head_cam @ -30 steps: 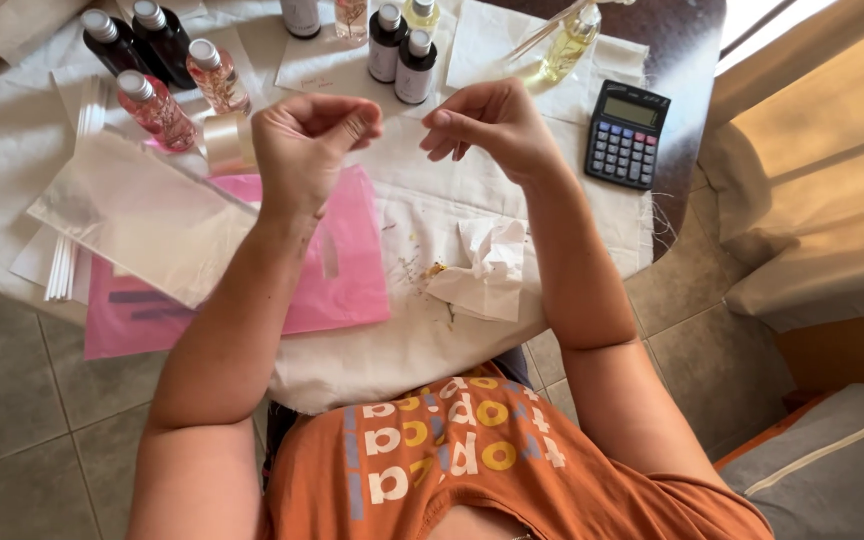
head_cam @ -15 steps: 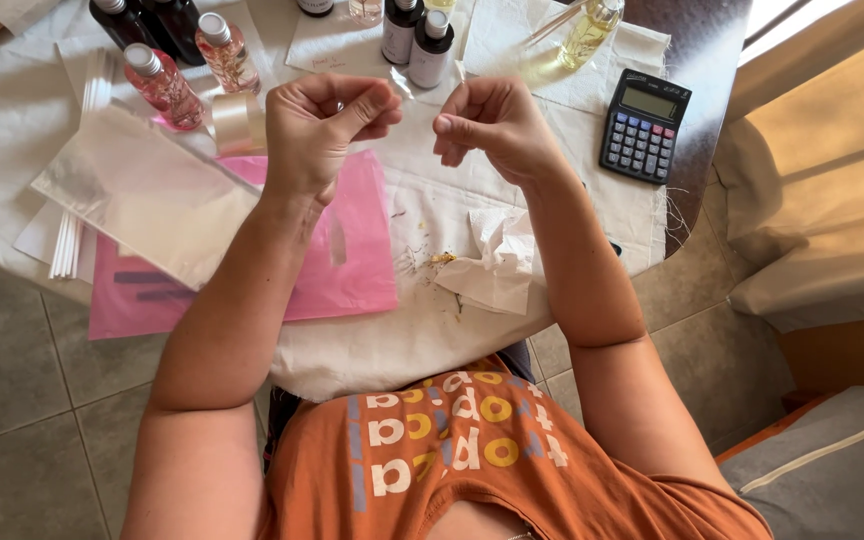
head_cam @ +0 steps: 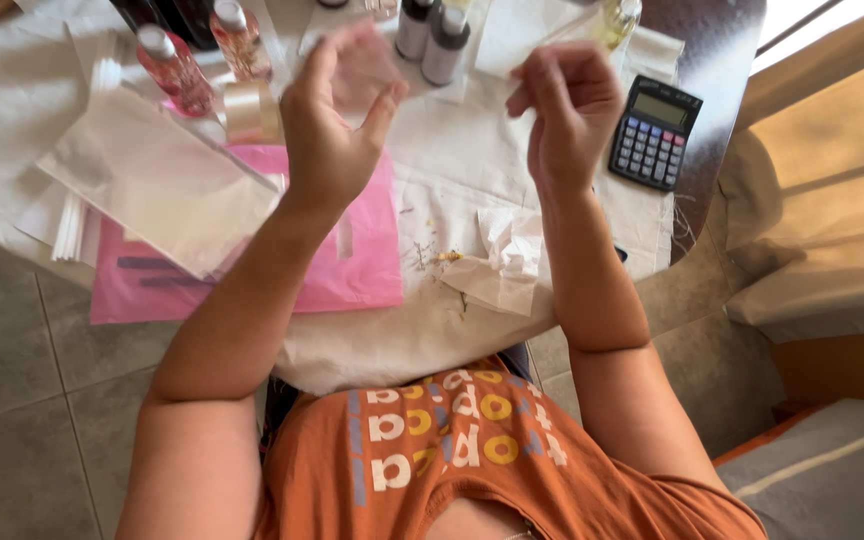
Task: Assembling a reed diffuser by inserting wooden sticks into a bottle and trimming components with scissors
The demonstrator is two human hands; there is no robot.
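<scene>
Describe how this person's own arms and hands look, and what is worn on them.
Both arms are bare from shoulder to wrist, with no sleeves showing. The left hand and right hand wear no gloves; no rings, watch or bracelets can be made out, though both are blurred. An orange shirt with white, yellow and blue lettering covers the torso.

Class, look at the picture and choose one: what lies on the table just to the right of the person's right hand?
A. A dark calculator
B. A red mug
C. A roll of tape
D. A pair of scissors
A. A dark calculator with rows of keys lies on the table's edge, just right of the raised right hand; no scissors or mug show, and the tape roll sits by the left hand.
</scene>
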